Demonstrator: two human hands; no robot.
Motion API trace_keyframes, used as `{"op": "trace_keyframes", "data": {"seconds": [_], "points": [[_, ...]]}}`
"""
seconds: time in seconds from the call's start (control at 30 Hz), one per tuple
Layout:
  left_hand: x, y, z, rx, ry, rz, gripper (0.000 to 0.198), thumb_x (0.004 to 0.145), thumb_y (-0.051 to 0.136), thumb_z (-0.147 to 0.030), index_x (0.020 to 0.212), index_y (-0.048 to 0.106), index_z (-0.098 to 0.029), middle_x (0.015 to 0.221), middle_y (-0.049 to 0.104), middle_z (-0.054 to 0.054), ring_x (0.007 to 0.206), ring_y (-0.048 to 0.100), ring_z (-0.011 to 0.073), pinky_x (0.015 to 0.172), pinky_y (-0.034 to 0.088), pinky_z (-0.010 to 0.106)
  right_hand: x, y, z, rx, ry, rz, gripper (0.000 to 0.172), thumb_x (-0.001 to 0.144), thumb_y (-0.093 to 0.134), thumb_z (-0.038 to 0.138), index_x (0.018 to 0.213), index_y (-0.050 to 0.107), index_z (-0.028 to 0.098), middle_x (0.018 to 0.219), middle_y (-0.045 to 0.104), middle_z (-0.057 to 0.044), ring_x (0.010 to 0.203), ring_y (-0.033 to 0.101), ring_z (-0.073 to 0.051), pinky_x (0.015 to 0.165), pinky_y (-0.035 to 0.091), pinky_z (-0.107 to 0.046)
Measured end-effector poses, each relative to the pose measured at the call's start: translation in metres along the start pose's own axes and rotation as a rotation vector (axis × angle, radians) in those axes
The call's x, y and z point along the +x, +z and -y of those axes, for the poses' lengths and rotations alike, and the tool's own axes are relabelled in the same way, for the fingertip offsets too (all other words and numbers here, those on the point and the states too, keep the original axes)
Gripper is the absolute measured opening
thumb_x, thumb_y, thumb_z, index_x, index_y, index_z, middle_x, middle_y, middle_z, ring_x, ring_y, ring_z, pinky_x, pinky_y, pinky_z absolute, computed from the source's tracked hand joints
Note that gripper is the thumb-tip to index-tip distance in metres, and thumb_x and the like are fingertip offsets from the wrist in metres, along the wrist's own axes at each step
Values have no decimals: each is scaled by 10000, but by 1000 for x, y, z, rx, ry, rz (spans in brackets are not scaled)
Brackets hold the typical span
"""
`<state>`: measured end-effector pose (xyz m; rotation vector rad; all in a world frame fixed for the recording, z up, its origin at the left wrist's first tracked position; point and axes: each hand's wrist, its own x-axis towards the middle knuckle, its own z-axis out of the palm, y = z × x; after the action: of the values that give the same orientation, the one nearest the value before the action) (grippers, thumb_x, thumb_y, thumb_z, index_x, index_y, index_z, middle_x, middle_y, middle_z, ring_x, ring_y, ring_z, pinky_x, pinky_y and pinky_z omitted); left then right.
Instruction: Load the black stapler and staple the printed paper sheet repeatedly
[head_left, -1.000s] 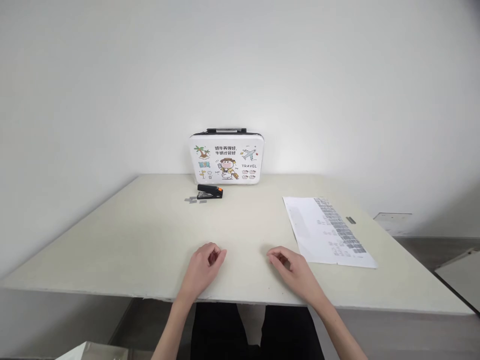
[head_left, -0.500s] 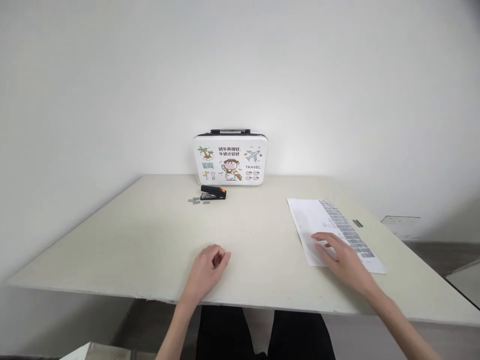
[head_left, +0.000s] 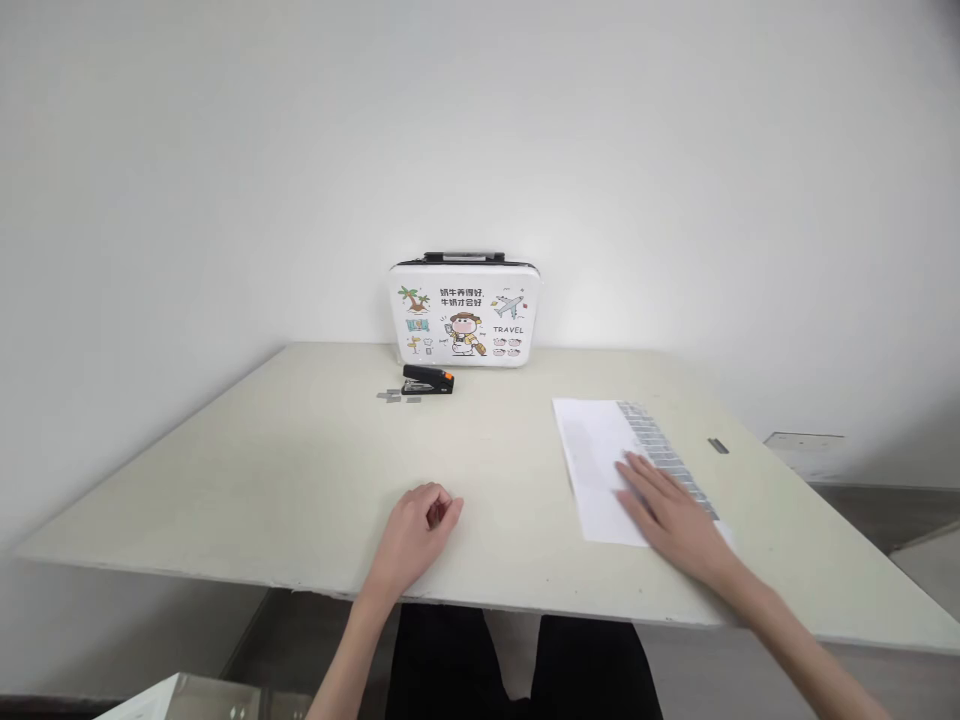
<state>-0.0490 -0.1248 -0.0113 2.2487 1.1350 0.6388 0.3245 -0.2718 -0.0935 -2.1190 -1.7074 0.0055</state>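
Note:
My right hand (head_left: 670,513) lies flat with fingers stretched out on a white printed sheet of paper (head_left: 600,465) at the right of the pale table (head_left: 300,480). My left hand (head_left: 417,531) rests near the table's front edge, fingers loosely curled into a soft fist, with nothing visible in it. A black stapler with an orange tip (head_left: 427,380) sits farther back, with small strips of staples (head_left: 389,396) beside it on its left.
A white carry case with cartoon travel pictures (head_left: 464,314) stands upright against the wall at the back of the table. A single small staple strip (head_left: 718,446) lies near the right edge. Dark trousers show under the front edge.
My right hand went from the table's middle to the right onto the paper, opening flat, and the sheet has since slid a little to the left. The left hand stayed put.

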Motion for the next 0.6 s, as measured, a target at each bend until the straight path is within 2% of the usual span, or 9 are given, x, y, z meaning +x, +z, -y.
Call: {"op": "trace_keyframes", "data": {"seconds": [0.13,0.2,0.27,0.33,0.37,0.43,0.5,0.6], "points": [[3,5,1,54,82,-22,347,1056,478,-437,770,480,-240,800,611,9,805,596,212,768,481,362,3,21,97,83,-71,16,621,1095,338,533,1565,520,170,1678,386,-105,1580,313,-290,1295,276,-538],[4,9,3,106,164,-68,243,1059,493,-403,892,560,-240,1005,677,46,1024,631,241,937,496,407,7,27,149,159,-73,39,623,1106,335,495,1570,506,117,1687,352,-140,1588,287,-303,1301,255,-540],[5,11,8,187,219,-98,168,1050,528,-383,1099,613,-247,1295,662,81,1295,560,278,1109,428,474,10,25,192,284,-114,89,608,1114,328,467,1573,500,108,1695,337,-140,1594,271,-295,1310,235,-525],[5,9,17,280,225,-73,304,1044,550,-407,1314,589,-271,1504,578,79,1467,437,304,1199,346,532,10,16,217,461,-139,161,596,1118,316,471,1619,433,170,1714,315,-87,1595,276,-270,1290,303,-508],[5,7,23,320,217,-40,374,1044,552,-434,1387,565,-284,1561,542,70,1509,396,309,1220,319,548,9,11,221,540,-142,184,588,1115,329,483,1638,399,224,1727,292,-48,1596,276,-259,1274,345,-495],[6,-2,34,376,192,40,466,1046,538,-497,1464,540,-291,1615,500,59,1544,361,306,1250,284,553,5,1,213,631,-148,201,579,1101,378,505,1646,371,311,1742,255,15,1603,257,-247,1270,362,-488],[8,-15,45,397,167,115,515,1047,513,-543,1494,541,-287,1646,460,50,1560,344,290,1277,253,532,0,-5,188,622,-125,187,581,1085,423,519,1631,394,326,1745,251,22,1607,247,-255,1292,315,-509],[12,-33,56,389,149,172,547,1042,503,-568,1525,534,-313,1660,436,19,1571,330,267,1301,222,507,-8,-8,136,535,-7,127,572,1077,439,524,1602,442,297,1725,316,-26,1591,293,-290,1285,298,-576]]}}
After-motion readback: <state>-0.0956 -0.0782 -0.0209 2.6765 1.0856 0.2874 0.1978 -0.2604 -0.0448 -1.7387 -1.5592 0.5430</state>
